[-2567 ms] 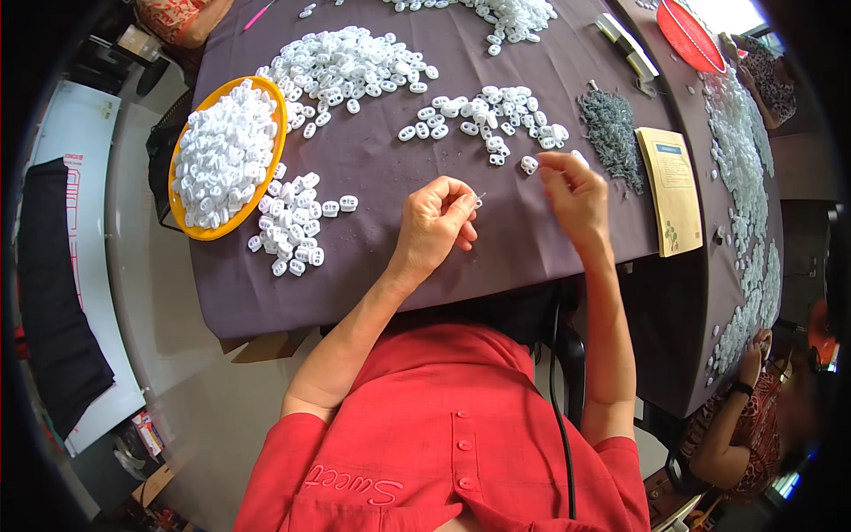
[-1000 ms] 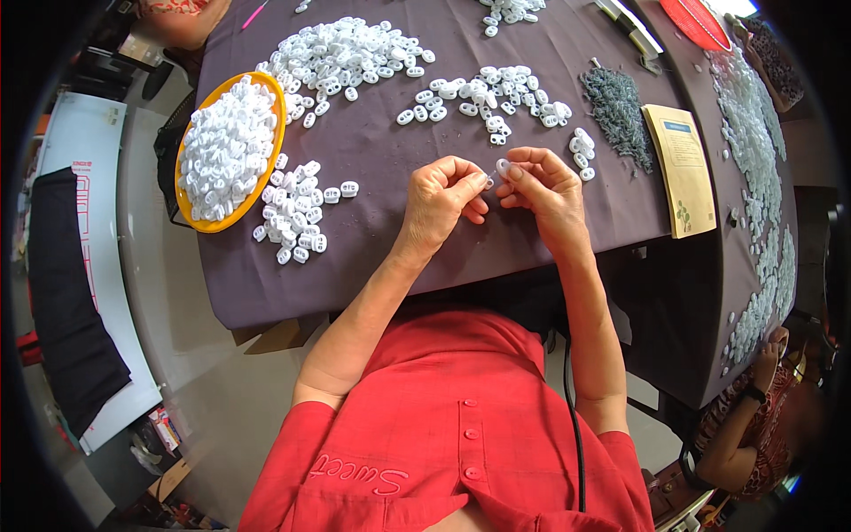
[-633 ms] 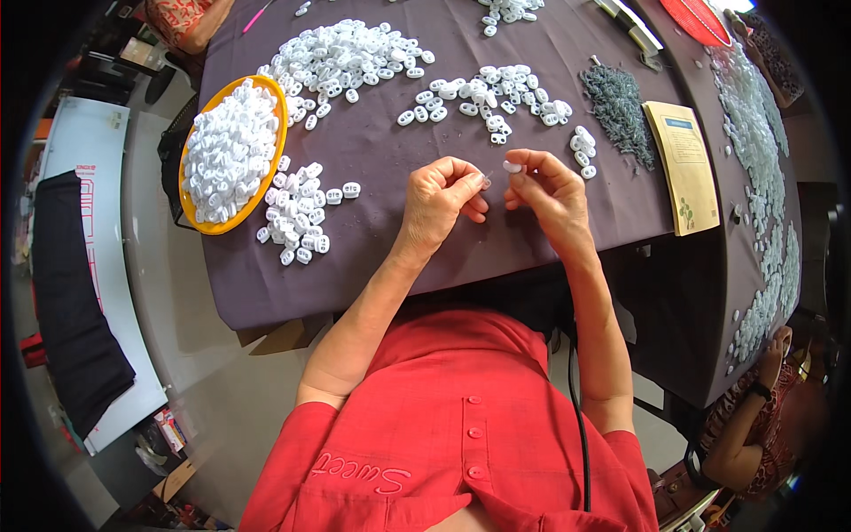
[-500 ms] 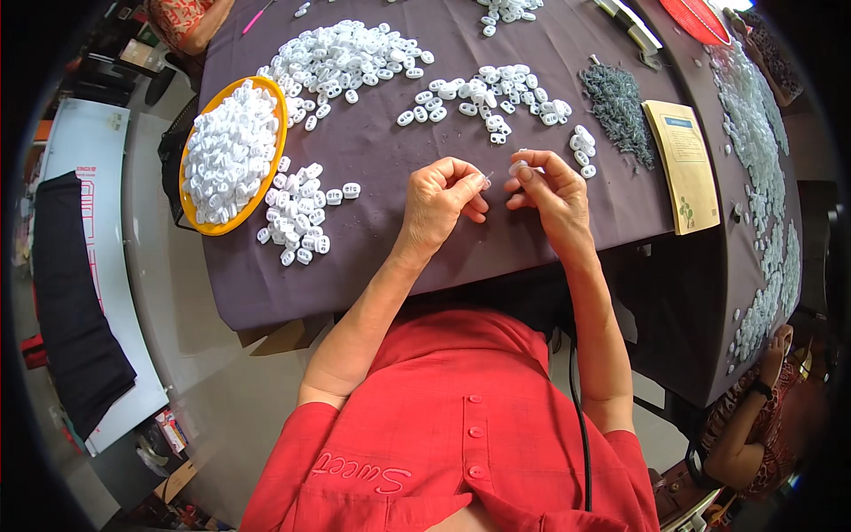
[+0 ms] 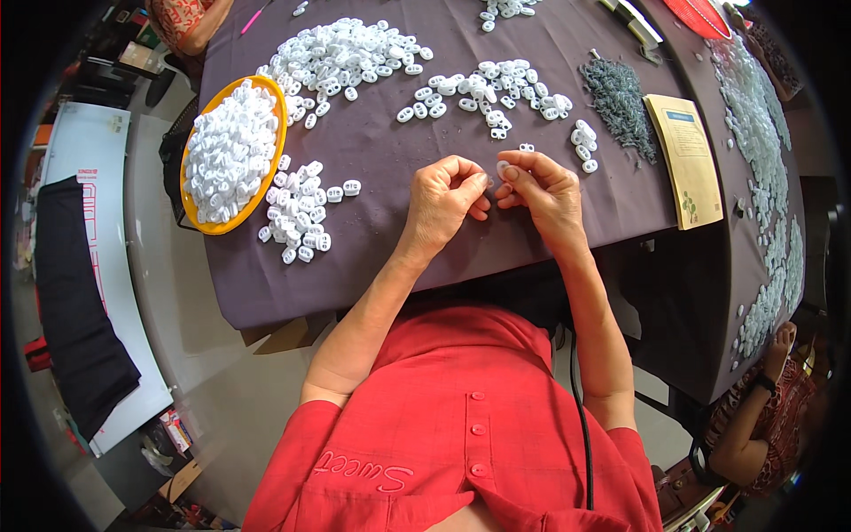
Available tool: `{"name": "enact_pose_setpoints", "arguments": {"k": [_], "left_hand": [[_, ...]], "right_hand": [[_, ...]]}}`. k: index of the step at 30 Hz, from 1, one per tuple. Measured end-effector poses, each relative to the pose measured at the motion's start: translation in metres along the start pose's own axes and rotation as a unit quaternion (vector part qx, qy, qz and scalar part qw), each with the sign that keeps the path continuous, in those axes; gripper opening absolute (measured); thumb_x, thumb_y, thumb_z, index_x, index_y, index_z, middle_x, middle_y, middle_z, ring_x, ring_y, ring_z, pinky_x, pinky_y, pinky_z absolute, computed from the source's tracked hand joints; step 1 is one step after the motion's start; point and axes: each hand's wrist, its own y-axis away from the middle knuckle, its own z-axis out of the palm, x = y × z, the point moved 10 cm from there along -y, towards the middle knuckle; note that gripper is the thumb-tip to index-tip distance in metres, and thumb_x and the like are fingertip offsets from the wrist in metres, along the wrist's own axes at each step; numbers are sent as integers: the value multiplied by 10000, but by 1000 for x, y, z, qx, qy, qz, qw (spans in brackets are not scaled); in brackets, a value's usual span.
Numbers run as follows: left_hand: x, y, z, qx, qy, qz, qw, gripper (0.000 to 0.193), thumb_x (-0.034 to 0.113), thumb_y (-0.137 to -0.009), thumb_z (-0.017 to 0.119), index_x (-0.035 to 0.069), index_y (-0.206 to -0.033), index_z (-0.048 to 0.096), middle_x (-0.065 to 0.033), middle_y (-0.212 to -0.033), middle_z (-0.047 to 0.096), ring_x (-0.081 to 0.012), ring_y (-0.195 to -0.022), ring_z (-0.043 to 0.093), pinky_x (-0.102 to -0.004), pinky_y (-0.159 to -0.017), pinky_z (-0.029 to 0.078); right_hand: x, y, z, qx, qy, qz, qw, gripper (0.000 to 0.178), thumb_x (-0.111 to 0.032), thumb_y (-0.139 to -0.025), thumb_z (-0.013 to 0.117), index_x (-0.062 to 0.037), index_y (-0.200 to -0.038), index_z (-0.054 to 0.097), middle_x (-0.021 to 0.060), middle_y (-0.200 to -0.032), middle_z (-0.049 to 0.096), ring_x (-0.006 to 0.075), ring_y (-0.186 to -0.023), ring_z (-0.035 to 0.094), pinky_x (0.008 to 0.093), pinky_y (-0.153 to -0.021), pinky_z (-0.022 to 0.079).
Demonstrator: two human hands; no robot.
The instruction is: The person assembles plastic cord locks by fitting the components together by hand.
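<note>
Over the near part of the table, my left hand and my right hand face each other with a small gap between the fingertips. Thumb and forefinger of the right hand pinch a white oval plastic piece, like a half of a two-hole cord lock. My left hand is closed in a pinch too; a tiny, thin, shiny bit shows at its fingertips, too small to name. Just beyond them lies a loose group of white two-hole cord locks. A single white piece shows behind my right fingers.
On the left, an orange-rimmed basket brims with white pieces, with more heaps around it. Toward the right lie a grey pile of small thin parts, a tan booklet and translucent pieces. Other people sit at the table's edges.
My right hand has shifted slightly left, bringing the white piece nearer to my left fingertips. The left hand has barely moved.
</note>
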Motion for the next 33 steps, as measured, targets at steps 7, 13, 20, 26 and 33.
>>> {"name": "enact_pose_setpoints", "arguments": {"k": [7, 13, 20, 26, 33], "left_hand": [[-2, 0, 0, -2, -9, -5, 1000, 93, 60, -828, 557, -23, -794, 580, -53, -655, 599, -90, -548, 578, -217, -484, 490], [-2, 0, -1, 5, -20, -4, 1000, 90, 49, -814, 549, -29, -782, 581, -59, -642, 599, -93, -539, 577, -218, -480, 491], [-3, 0, 0, 6, -27, -8, 1000, 102, 62, -817, 552, -31, -794, 586, -56, -646, 597, -93, -531, 572, -219, -473, 491], [-2, -2, 2, -8, -17, -11, 1000, 122, 85, -842, 558, -28, -812, 592, -48, -661, 597, -86, -530, 565, -214, -468, 482], [-6, -3, 1, -6, -8, -21, 1000, 129, 105, -857, 565, -15, -824, 599, -33, -670, 601, -64, -522, 552, -201, -459, 472]], "right_hand": [[2, -1, 1, -10, 19, -1, 1000, 166, -59, -838, 590, -4, -990, 625, 14, -736, 608, 58, -641, 578, 187, -561, 507], [0, 0, 2, -1, 38, 0, 999, 162, -65, -840, 589, -3, -983, 630, 9, -699, 600, 51, -619, 568, 180, -548, 492], [1, 0, 3, -9, 59, -1, 998, 164, -62, -840, 586, -9, -987, 636, 6, -695, 601, 44, -616, 561, 180, -545, 487], [-3, 2, 7, -17, 71, -20, 997, 185, -38, -851, 557, -9, -1020, 623, 10, -738, 611, 46, -652, 566, 187, -575, 497], [0, 2, -1, 32, 1, -12, 999, 188, -5, -826, 578, 5, -1010, 613, 25, -751, 614, 60, -664, 581, 189, -578, 502]]}}
